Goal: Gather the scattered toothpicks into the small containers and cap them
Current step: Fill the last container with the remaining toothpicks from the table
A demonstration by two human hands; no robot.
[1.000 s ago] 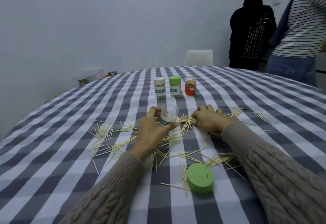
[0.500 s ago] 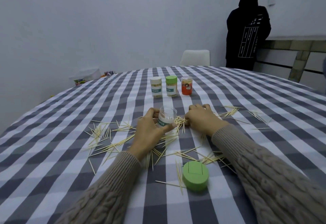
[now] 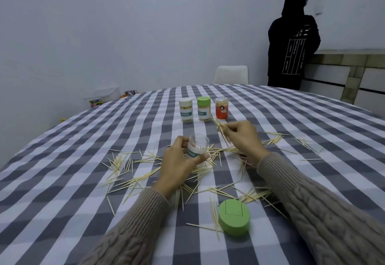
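My left hand point(image 3: 177, 166) grips an open clear toothpick container point(image 3: 196, 147) with a white and teal label, tilted a little above the cloth. Just to its right, my right hand point(image 3: 243, 137) pinches a small bundle of toothpicks point(image 3: 218, 126), raised off the table. Scattered toothpicks point(image 3: 129, 173) lie all around both hands on the checked tablecloth point(image 3: 62, 181). A loose green cap point(image 3: 234, 216) lies near the front edge. Three capped containers stand further back: a white-capped one point(image 3: 186, 109), a green-capped one point(image 3: 203, 108) and an orange one point(image 3: 221, 107).
A person in a black hooded top point(image 3: 293, 41) stands at the far right by a tiled counter. A white chair point(image 3: 231, 75) stands behind the table. A clear plastic box point(image 3: 104, 97) sits by the wall at the left.
My right hand has lifted from the cloth with a bundle of toothpicks pinched in its fingers. My left hand has raised the open container slightly. A second person at the right has left the view.
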